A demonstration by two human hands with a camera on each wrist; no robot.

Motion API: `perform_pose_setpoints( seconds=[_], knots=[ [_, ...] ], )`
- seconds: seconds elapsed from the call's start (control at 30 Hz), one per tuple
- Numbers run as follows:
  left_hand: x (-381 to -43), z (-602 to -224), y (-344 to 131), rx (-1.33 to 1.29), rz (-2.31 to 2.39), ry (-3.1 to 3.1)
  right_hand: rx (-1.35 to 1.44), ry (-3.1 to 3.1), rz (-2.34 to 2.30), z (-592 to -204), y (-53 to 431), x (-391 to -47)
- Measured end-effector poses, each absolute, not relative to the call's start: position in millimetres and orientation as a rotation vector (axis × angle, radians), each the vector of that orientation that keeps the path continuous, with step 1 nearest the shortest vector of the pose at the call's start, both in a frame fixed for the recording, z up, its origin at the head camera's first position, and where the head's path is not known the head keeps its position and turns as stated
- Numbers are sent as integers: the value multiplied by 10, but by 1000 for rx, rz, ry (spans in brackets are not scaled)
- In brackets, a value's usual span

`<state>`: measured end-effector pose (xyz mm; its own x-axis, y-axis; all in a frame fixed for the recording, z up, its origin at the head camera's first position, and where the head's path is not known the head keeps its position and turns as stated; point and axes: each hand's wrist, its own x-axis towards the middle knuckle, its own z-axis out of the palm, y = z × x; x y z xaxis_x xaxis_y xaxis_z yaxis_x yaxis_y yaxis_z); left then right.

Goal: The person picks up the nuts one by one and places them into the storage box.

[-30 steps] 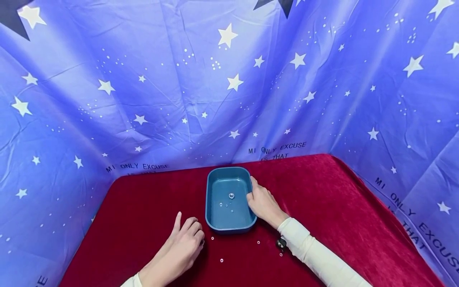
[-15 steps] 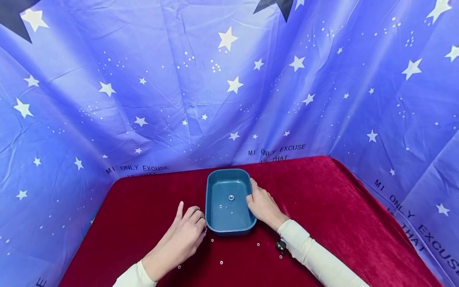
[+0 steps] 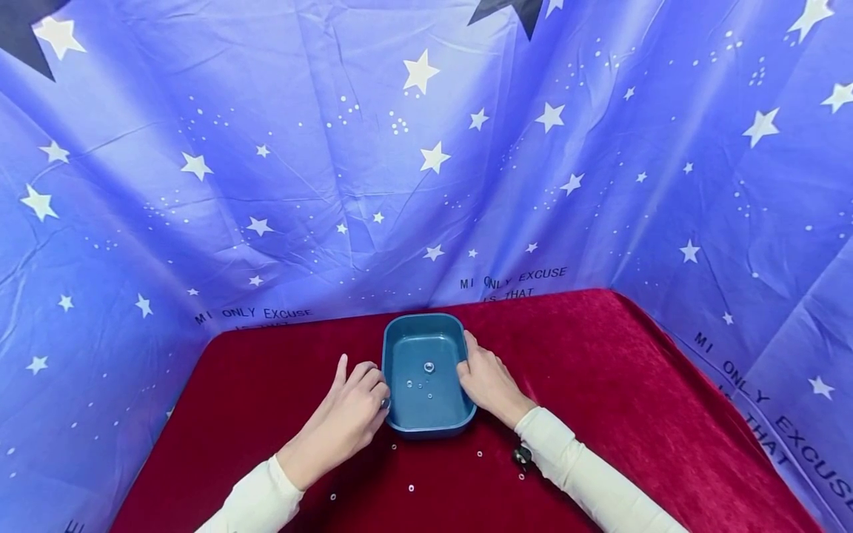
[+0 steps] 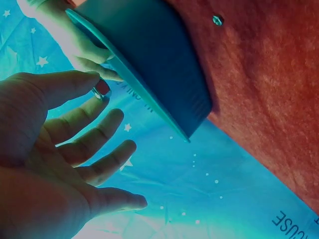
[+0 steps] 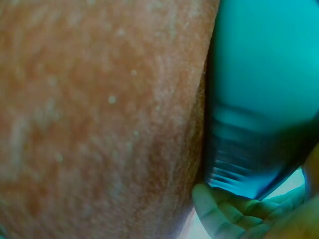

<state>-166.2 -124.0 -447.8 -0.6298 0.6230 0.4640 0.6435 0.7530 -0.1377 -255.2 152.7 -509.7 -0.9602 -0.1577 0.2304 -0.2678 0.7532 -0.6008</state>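
Observation:
A blue rectangular bin (image 3: 426, 423) stands on a red velvet cloth, with several small shiny nuts (image 3: 429, 367) on its floor. My right hand (image 3: 492, 381) grips the bin's right wall; the right wrist view has its fingers (image 5: 219, 214) at the underside of the bin. Thumb and index finger of my left hand (image 3: 353, 411) pinch a metal nut (image 4: 101, 88) right beside the bin's left rim. In the left wrist view, that hand's other fingers (image 4: 107, 162) are spread apart from the nut.
Several more small nuts (image 3: 411, 488) lie scattered on the red cloth (image 3: 600, 414) in front of the bin. Behind and on both sides hangs a blue curtain (image 3: 300, 185) with white stars. A dark band (image 3: 523, 457) sits by the right cuff.
My left hand has moved up and right to the bin's left rim with the nut pinched. A nut on the cloth below it has come into view. My right hand keeps its grip.

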Motion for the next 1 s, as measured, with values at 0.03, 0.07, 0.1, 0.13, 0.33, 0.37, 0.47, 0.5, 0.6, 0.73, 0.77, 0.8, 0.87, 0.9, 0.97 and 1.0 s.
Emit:
perform_pose_setpoints(
  seconds=[0.03, 0.07, 0.1, 0.13, 0.33, 0.37, 0.47, 0.5, 0.6, 0.73, 0.77, 0.8, 0.87, 0.9, 0.97, 1.0],
  knots=[
    [-1685, -4480, -1234, -955, -55, -2466, 340, -2784, 988, -5100, 1527, -2555],
    [-1705, -4480, -1227, -955, -56, -2475, 341, -2784, 985, -5102, 1526, -2559],
    [-1722, -4480, -1222, -955, -53, -2482, 341, -2785, 988, -5101, 1523, -2559],
    [-1742, -4481, -1217, -955, -51, -2490, 343, -2785, 993, -5103, 1522, -2562],
    [-1871, -4462, -1172, -970, -47, -2508, 331, -2794, 998, -5084, 1521, -2559],
    [-1897, -4456, -1163, -972, -49, -2510, 328, -2794, 998, -5081, 1521, -2559],
    [-1970, -4443, -1146, -980, -39, -2509, 328, -2796, 1001, -5088, 1522, -2560],
    [-1992, -4439, -1141, -981, -33, -2512, 331, -2796, 1003, -5091, 1521, -2559],
    [-2066, -4430, -1114, -990, -10, -2514, 334, -2797, 1005, -5097, 1526, -2562],
    [-2169, -4434, -1071, -1000, 23, -2528, 331, -2794, 1004, -5101, 1528, -2564],
    [-2195, -4438, -1061, -1001, 30, -2531, 332, -2793, 1002, -5101, 1528, -2565],
    [-2219, -4440, -1050, -999, 36, -2534, 332, -2793, 999, -5101, 1527, -2565],
    [-2264, -4445, -1030, -997, 47, -2541, 334, -2793, 995, -5102, 1526, -2567],
    [-2283, -4445, -1019, -996, 50, -2545, 336, -2793, 995, -5102, 1526, -2567],
    [-2324, -4447, -997, -995, 48, -2553, 338, -2793, 994, -5106, 1528, -2569],
    [-2342, -4447, -985, -994, 49, -2556, 339, -2792, 994, -5106, 1528, -2570]
  ],
)
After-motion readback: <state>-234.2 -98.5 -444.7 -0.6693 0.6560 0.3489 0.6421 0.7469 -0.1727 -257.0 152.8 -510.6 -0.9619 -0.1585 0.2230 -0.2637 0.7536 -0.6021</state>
